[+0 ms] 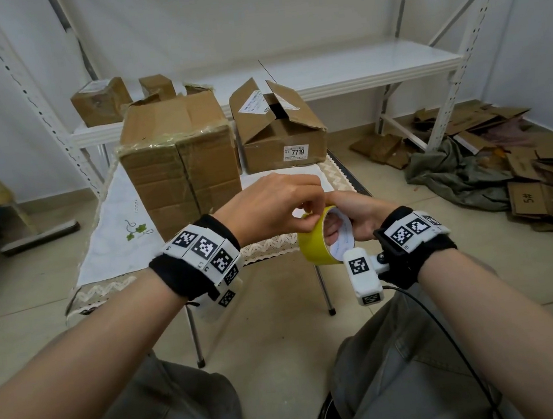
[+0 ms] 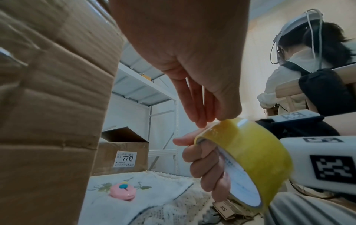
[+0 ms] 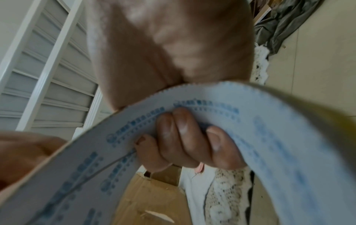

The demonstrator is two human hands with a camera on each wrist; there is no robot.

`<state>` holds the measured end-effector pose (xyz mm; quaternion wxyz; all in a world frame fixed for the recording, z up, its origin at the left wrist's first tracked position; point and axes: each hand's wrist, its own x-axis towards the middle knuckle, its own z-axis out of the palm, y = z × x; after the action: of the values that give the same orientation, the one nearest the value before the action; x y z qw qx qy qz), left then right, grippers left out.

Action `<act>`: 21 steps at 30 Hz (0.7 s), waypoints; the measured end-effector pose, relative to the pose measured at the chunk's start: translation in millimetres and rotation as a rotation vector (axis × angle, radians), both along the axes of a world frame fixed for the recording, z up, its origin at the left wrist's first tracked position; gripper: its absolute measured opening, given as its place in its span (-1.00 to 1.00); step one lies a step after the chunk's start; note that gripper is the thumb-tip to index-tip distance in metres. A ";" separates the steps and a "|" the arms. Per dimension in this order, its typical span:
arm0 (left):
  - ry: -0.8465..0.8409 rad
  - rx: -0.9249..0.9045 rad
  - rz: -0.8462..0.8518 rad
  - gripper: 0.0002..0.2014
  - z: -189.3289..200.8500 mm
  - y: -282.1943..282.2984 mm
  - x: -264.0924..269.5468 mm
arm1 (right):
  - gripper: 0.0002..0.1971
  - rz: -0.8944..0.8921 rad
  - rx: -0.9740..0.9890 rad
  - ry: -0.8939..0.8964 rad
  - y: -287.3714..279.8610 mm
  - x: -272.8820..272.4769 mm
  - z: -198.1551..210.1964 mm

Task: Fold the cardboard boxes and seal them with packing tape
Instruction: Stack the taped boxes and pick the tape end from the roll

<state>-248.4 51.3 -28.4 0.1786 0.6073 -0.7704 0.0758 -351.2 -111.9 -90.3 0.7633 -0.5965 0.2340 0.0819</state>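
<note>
My right hand [image 1: 339,226] holds a yellow roll of packing tape [image 1: 320,242] in front of the table's near edge, its fingers [image 3: 185,140] curled through the white printed core [image 3: 269,137]. My left hand [image 1: 306,211] comes down on the roll from above. Its fingertips [image 2: 208,120] pinch at the tape [image 2: 246,152] on the roll's top rim. A tall brown cardboard box [image 1: 180,161] stands on the table, taped along its upper edge. To its right sits a lower box [image 1: 279,129] with its top flaps up and a label reading 7719.
The small table [image 1: 112,235] has a white embroidered cloth; a pink round object [image 2: 122,192] lies on it. Small boxes [image 1: 100,100] sit on the white metal shelf [image 1: 372,64] behind. Flattened cardboard [image 1: 540,179] and a grey cloth [image 1: 454,175] lie on the floor right. A person [image 2: 300,68] sits nearby.
</note>
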 end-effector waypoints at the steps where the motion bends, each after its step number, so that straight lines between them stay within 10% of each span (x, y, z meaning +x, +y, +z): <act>1: 0.035 0.005 0.009 -0.97 -0.7 1.1 -0.1 | -0.66 -0.001 0.011 -0.004 0.6 0.2 1.2; 7: 0.304 -0.027 0.036 -0.93 -6.2 4.2 -1.8 | -0.57 -0.058 0.036 -0.033 1.9 -2.5 7.9; 13: 0.358 0.064 0.034 -0.18 -21.2 5.4 1.4 | -0.51 -0.119 0.163 -0.095 -1.2 -3.6 9.2; 21: 0.467 -0.108 0.237 -0.18 -36.3 -3.1 7.1 | -0.43 -0.165 0.108 -0.263 -1.5 0.7 12.9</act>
<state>-241.2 48.2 -64.7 0.3736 0.6841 -0.6265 -0.0051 -350.5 -113.3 -77.3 0.8225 -0.5388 0.1757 -0.0475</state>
